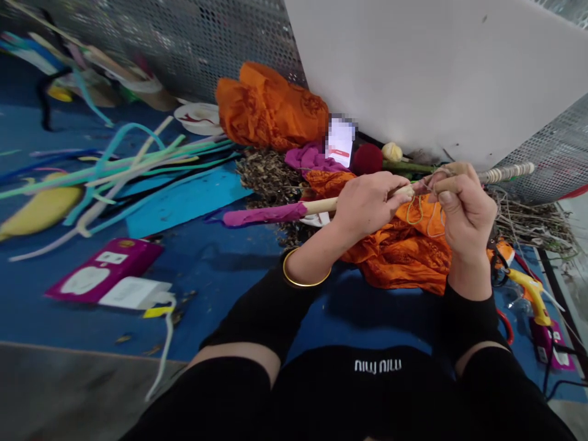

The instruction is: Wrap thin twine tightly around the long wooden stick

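Observation:
My left hand (372, 199) is closed around a wooden stick (321, 206), held slanting above the table. Purple cloth (264, 214) covers the stick's left end. Beyond my right hand (466, 205) a string-wrapped length (509, 173) sticks out, seemingly the same stick's other end. The fingers of my right hand pinch thin string (436, 174) close to the stick, and loose yellowish loops (414, 211) hang between both hands. Crumpled orange cloth (404, 263) with a dark pattern lies below. My fingers hide part of the stick.
Bundled orange cloth (271, 107), a lit phone (340, 142) and dried plant stems (266, 177) lie at the back. Leftward are pipe cleaners (133, 165), a blue sheet (184, 199) and a purple package (103, 269). A yellow glue gun (533, 291) is at right.

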Demonstrator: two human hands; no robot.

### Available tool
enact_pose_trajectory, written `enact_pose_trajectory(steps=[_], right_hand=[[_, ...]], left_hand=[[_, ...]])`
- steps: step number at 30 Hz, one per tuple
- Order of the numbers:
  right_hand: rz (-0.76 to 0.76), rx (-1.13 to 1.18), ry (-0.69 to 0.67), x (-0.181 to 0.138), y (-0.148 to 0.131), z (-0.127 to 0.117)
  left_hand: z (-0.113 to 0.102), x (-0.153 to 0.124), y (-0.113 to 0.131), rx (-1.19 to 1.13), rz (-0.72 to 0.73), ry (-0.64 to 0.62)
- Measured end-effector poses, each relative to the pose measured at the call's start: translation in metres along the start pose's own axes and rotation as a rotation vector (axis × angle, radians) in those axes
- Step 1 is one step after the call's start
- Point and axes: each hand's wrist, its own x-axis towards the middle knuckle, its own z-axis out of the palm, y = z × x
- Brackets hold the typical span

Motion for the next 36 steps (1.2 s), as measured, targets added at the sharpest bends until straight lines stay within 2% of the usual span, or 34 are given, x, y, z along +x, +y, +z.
enact_pose_trajectory(steps=[5, 9, 15, 18, 27, 33, 36], right_hand=[[0.030, -0.044, -0.024, 0.000, 0.008, 0.000], [0.093, -0.104, -0.038, 0.001, 0.010, 0.000], [0.230, -0.097, -0.038, 0.000, 0.007, 0.001], [0.227, -0.135, -0.037, -0.001, 0.007, 0.002], [0.209, -0.125, 0.004, -0.001, 0.009, 0.001], [0.115, -0.132, 0.061, 0.000, 0.006, 0.001], [0.170, -0.188, 0.069, -0.002, 0.005, 0.001]], left_hand=[[0.000, -0.002, 0.001, 0.033, 0.036, -0.013], [0.003, -0.004, 0.000, 0.098, 0.126, -0.009], [0.007, -0.006, 0.000, 0.269, 0.295, 0.048], [0.008, -0.007, -0.001, 0.309, 0.341, 0.089], [0.010, -0.008, 0.000, 0.254, 0.303, 0.107], [0.008, -0.007, -0.003, 0.181, 0.266, 0.081], [0.006, -0.007, -0.004, 0.168, 0.244, 0.078]])
